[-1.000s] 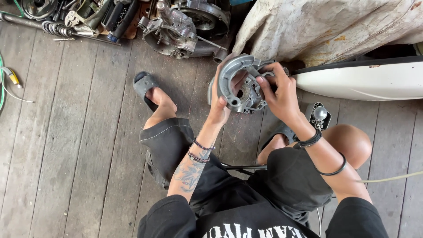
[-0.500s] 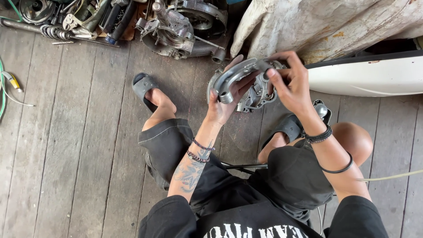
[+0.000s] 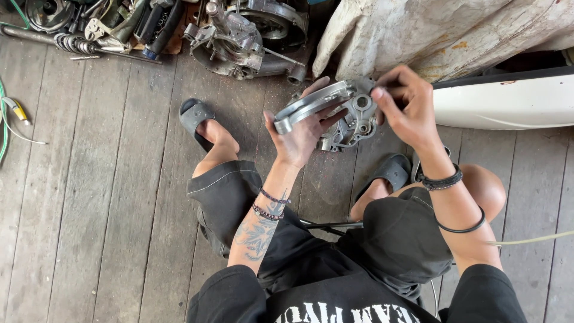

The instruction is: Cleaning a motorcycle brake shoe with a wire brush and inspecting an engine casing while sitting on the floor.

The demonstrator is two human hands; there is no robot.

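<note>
The left hand (image 3: 299,134) grips a grey metal brake plate (image 3: 335,113) in the upper middle of the frame, its fingers (image 3: 326,116) curled under the curved shoe and the thumb over its near end. The right hand (image 3: 403,107) pinches the plate's far edge between thumb and closed fingers. An engine case (image 3: 239,36) lies on the plank floor (image 3: 89,179) above, beside a white panel (image 3: 508,101) at the right.

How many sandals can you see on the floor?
2. One grey sandal is on the foot left of the left hand; the other sandal sits below the metal brake part, under the right arm.
</note>
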